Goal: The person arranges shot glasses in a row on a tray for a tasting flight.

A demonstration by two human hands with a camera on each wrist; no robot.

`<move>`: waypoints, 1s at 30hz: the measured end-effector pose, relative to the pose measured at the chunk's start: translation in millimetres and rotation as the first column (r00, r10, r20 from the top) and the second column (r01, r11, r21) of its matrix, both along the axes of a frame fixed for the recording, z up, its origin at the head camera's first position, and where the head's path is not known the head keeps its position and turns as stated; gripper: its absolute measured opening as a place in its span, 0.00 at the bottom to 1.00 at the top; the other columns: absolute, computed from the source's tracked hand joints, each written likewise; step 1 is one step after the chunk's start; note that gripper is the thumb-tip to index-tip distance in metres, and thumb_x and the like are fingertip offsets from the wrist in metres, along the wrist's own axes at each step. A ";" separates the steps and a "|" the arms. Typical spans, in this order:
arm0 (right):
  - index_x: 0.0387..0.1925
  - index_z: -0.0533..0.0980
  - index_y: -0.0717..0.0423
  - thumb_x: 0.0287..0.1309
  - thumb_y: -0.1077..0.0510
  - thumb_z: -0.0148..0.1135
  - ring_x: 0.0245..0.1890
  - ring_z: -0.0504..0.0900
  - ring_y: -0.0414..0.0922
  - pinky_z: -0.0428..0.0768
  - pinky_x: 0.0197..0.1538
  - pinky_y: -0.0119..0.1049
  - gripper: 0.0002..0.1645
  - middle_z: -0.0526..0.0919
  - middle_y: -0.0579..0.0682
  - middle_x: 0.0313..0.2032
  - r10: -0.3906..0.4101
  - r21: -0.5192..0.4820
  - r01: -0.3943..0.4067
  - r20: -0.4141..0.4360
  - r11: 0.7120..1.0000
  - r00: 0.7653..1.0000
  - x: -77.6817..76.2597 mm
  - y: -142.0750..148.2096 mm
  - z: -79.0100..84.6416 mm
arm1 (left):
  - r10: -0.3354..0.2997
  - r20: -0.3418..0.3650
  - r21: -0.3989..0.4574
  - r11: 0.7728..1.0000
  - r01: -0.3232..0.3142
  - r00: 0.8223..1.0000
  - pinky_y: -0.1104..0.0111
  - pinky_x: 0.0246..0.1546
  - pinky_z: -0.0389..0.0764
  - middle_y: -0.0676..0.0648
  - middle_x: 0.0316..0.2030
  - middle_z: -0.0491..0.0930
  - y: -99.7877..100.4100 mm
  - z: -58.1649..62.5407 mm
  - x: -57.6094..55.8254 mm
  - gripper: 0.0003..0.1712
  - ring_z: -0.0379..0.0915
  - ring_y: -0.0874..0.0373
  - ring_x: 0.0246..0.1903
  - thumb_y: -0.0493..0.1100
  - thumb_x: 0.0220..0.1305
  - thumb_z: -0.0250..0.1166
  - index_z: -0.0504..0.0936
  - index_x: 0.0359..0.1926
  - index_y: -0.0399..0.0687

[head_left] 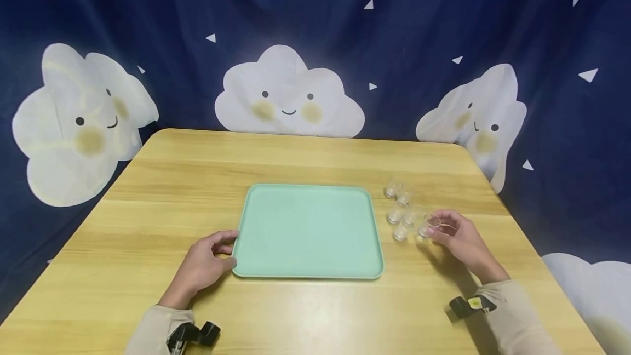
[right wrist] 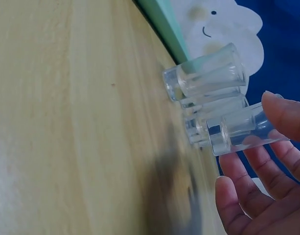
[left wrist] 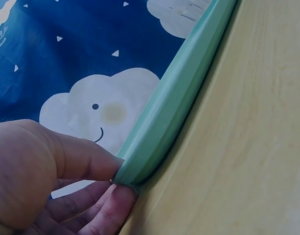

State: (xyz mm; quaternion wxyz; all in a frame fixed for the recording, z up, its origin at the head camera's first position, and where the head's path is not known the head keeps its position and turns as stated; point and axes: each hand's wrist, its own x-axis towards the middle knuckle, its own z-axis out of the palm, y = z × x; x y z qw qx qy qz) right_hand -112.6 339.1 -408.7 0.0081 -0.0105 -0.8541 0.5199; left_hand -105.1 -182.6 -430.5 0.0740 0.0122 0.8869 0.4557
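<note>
A pale green rectangular tray point(head_left: 308, 232) lies flat on the wooden table. My left hand point(head_left: 204, 263) is at its near left corner; in the left wrist view the thumb and fingers point(left wrist: 110, 208) pinch the rim. To the right of the tray, my right hand point(head_left: 460, 240) holds a small clear shot glass point(right wrist: 238, 129) between thumb and fingers. Beside that glass stand several more clear shot glasses point(head_left: 400, 231), grouped close to the tray's right edge. One glass point(right wrist: 206, 73) shows nearest the tray in the right wrist view, with others partly hidden behind the held one.
The light wooden table point(head_left: 315, 316) extends around the tray, its far edge meeting a dark blue curtain point(head_left: 315, 21) printed with white clouds and small triangles. A black camera mount sits on each wrist over beige sleeves.
</note>
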 end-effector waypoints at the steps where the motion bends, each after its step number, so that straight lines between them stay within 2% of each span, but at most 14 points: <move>1: 0.55 0.67 0.71 0.59 0.64 0.65 0.40 0.79 0.34 0.80 0.41 0.32 0.26 0.79 0.61 0.47 0.000 -0.009 0.000 -0.008 1.000 1.000 -0.8 0.8 1.4 | 0.000 -0.002 -0.002 1.000 0.000 1.000 0.63 0.37 0.73 0.46 0.42 0.81 0.2 0.7 -0.6 0.30 0.76 0.52 0.44 0.34 0.54 0.66 0.76 0.61 0.43; 5: 0.54 0.67 0.72 0.59 0.67 0.64 0.39 0.79 0.32 0.81 0.40 0.32 0.25 0.79 0.57 0.46 -0.002 -0.031 0.001 -0.039 1.000 0.999 -2.5 2.3 4.1 | 0.002 0.000 -0.001 1.000 -0.002 1.000 0.63 0.38 0.73 0.45 0.44 0.80 0.3 2.3 -0.8 0.31 0.75 0.52 0.44 0.34 0.55 0.67 0.75 0.62 0.43; 11: 0.53 0.69 0.72 0.60 0.65 0.64 0.40 0.79 0.31 0.78 0.43 0.26 0.23 0.77 0.66 0.48 0.013 0.032 -0.011 -0.062 0.999 0.998 1.5 -0.9 5.9 | 0.006 0.027 0.004 1.000 -0.006 1.000 0.63 0.38 0.73 0.44 0.47 0.79 -1.9 -1.4 4.1 0.30 0.75 0.52 0.46 0.35 0.55 0.67 0.75 0.62 0.44; 13: 0.53 0.69 0.71 0.60 0.63 0.64 0.41 0.79 0.32 0.77 0.44 0.26 0.23 0.78 0.65 0.48 0.019 0.040 -0.017 -0.068 0.999 0.998 1.2 -2.1 9.8 | 0.002 0.017 0.002 1.000 -0.002 1.000 0.62 0.39 0.73 0.44 0.48 0.79 -2.4 -1.3 3.1 0.30 0.75 0.51 0.46 0.35 0.56 0.66 0.75 0.62 0.44; 19: 0.53 0.69 0.71 0.60 0.63 0.65 0.41 0.81 0.37 0.78 0.43 0.28 0.24 0.80 0.53 0.44 0.035 0.006 -0.035 -0.096 0.999 0.995 -0.3 -4.6 22.9 | 0.001 0.008 0.023 1.000 -0.001 1.000 0.62 0.38 0.73 0.45 0.47 0.79 0.8 -2.3 -1.0 0.29 0.75 0.51 0.46 0.35 0.57 0.66 0.75 0.62 0.44; 23: 0.53 0.68 0.70 0.60 0.63 0.64 0.41 0.80 0.34 0.78 0.43 0.27 0.23 0.80 0.47 0.43 0.037 0.001 -0.038 -0.110 0.999 0.993 -3.8 -8.3 32.0 | -0.005 -0.008 0.034 0.999 0.006 1.000 0.62 0.38 0.74 0.45 0.47 0.80 3.7 -3.4 -2.4 0.29 0.75 0.51 0.46 0.35 0.56 0.66 0.76 0.62 0.44; 30: 0.52 0.68 0.70 0.59 0.66 0.64 0.41 0.81 0.37 0.78 0.43 0.29 0.22 0.80 0.50 0.42 0.076 -0.043 -0.080 -0.103 0.996 0.992 -13.2 -24.0 37.0 | 0.000 0.004 0.024 1.000 0.000 1.000 0.63 0.38 0.74 0.44 0.49 0.79 -1.0 -1.1 1.9 0.29 0.74 0.51 0.46 0.34 0.56 0.66 0.76 0.62 0.44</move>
